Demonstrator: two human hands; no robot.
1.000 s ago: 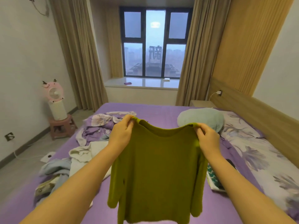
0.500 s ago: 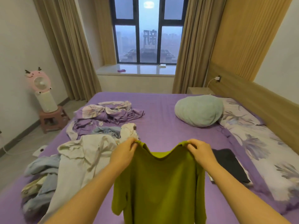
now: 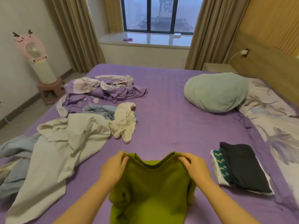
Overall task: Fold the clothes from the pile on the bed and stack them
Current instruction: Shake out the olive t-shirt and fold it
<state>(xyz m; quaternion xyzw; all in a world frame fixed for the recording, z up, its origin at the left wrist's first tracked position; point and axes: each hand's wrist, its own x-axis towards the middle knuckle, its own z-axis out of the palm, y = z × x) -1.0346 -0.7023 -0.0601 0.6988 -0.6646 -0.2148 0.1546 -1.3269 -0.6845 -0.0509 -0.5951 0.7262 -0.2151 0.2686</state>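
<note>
Left hand (image 3: 113, 165), right hand (image 3: 193, 165): fingers curled, pinching green shirt (image 3: 153, 183) shoulders (arms extended forward) over bed (image 3: 178, 126).

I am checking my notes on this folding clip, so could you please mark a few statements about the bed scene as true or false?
1. Both hands pinch the green shirt at its shoulders. True: the left hand and right hand each grip one.
2. The folded stack lies on the person's left. False: it lies on the right.
3. A dark garment tops the stack. True.
4. The unfolded pile is on the floor. False: it lies on the bed.
5. The pillow rests on the pile. False: it lies apart, near the headboard.
</note>
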